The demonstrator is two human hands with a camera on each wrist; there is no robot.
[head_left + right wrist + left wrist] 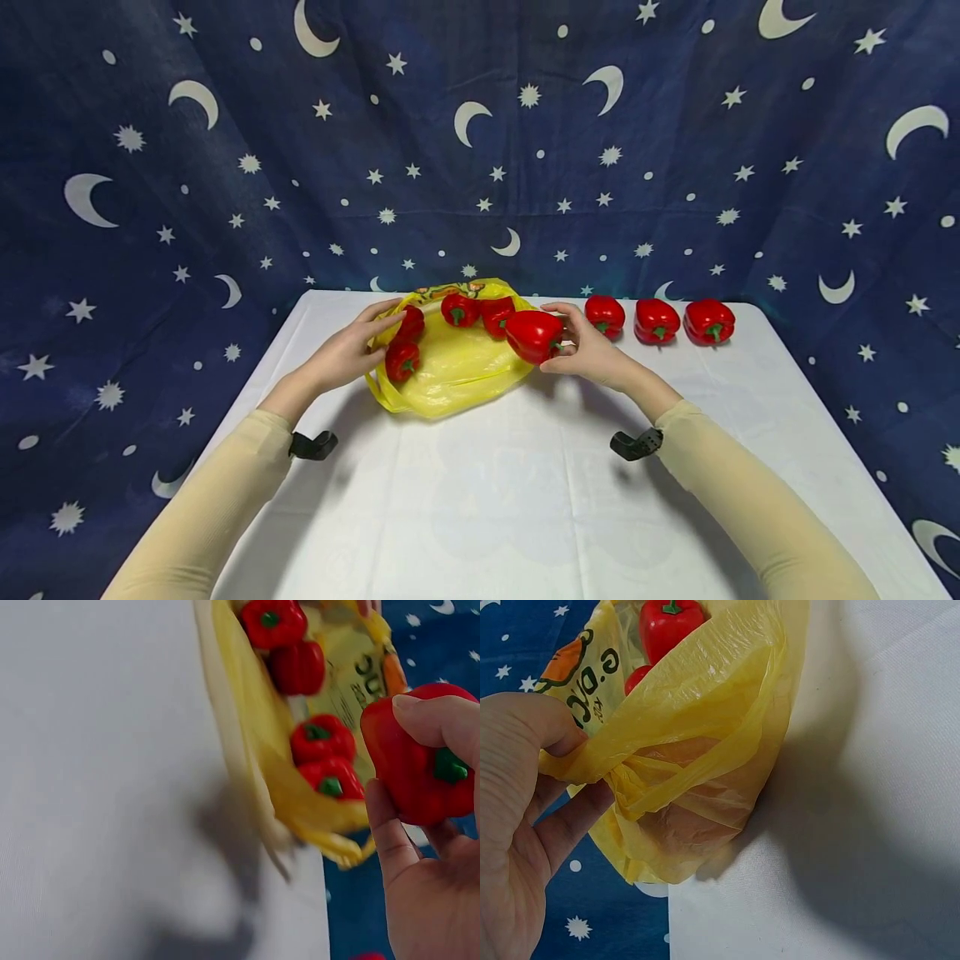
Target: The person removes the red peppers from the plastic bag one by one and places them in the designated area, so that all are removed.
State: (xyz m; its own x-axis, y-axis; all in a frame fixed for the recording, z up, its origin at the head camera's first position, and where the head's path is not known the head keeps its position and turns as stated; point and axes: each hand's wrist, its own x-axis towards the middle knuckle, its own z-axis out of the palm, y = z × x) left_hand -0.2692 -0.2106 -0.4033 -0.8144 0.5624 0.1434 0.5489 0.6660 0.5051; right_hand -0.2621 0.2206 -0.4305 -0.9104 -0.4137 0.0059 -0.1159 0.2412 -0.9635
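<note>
A yellow plastic bag lies spread with its mouth open on the white table. Several red bell peppers sit inside, among them one bell pepper at the left and another bell pepper at the back. My left hand pinches the bag's left rim between thumb and fingers, as the gathered plastic in the left wrist view shows. In my right hand, a bell pepper with a green stem is gripped above the bag's right edge, thumb on one side and fingers on the other.
Three more peppers stand in a row at the back right: a near one, a middle one and an outer one. Behind the table hangs a dark blue curtain with moons and stars.
</note>
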